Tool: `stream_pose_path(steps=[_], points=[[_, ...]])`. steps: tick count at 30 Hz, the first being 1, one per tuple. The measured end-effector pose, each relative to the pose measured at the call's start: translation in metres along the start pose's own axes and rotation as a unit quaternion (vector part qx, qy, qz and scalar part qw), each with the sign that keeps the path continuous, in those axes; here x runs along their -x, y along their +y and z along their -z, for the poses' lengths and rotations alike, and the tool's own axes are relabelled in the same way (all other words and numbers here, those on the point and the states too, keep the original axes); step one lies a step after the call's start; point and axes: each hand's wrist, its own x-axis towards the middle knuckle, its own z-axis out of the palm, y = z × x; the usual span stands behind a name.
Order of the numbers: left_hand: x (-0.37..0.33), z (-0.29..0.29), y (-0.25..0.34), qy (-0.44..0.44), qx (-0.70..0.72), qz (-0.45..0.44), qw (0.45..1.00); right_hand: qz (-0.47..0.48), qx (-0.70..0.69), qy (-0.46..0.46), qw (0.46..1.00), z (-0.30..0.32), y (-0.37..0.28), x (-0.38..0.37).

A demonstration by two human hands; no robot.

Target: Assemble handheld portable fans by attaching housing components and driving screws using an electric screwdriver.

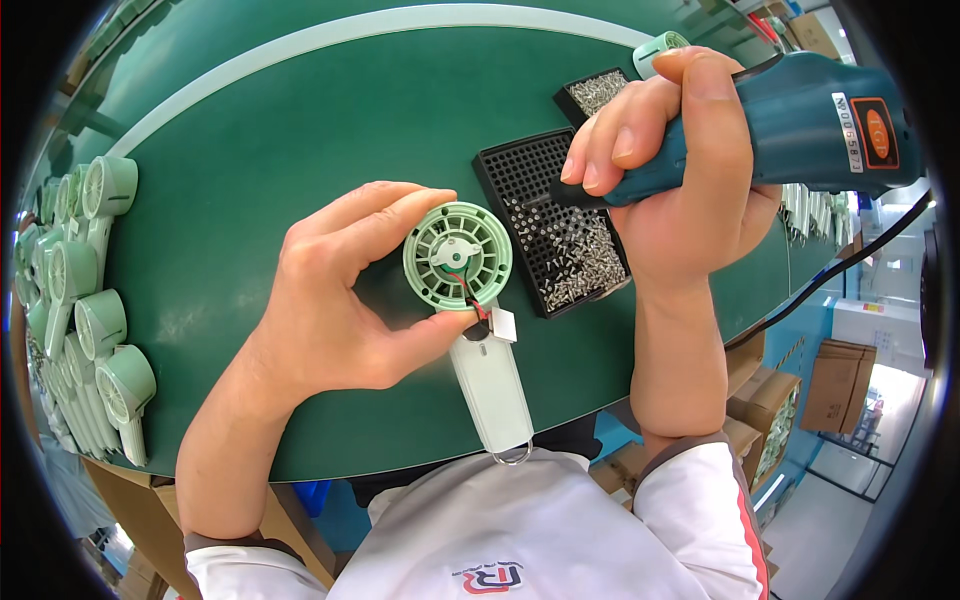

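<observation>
My left hand [350,290] is closed around the round head of a handheld fan [490,385], thumb and fingers on its rim. The fan's pale green head faces up, showing a spoked housing with a central metal piece and red and dark wires. Its white handle points toward me and ends in a metal ring. A small white tab stands out where head and handle meet. My right hand [690,170] grips a dark teal electric screwdriver [800,125], its black nose over the black screw tray [510,205]. The bit's tip cannot be made out against the tray.
Small silver screws lie in the tray's grid, and a second black box of screws [598,92] stands behind it. Several pale green fans [100,325] are stacked at the left. A green fan part [657,48] sits far right. The screwdriver's black cable [840,268] hangs at the right.
</observation>
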Motion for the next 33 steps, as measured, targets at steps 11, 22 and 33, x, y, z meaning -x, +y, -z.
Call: stream_pose_path(steps=[11,22,33], points=[[0.000,0.000,0.001,0.005,0.008,-0.006,1.000,0.097,-0.045,-0.025,0.994,-0.019,0.005,0.001],[0.001,0.000,0.000,0.014,0.018,-0.014,1.000,0.055,-0.066,-0.001,0.996,-0.016,0.002,0.002],[0.003,-0.001,-0.002,0.024,0.026,-0.025,0.999,0.035,-0.243,-0.131,0.960,-0.003,-0.034,-0.009]])
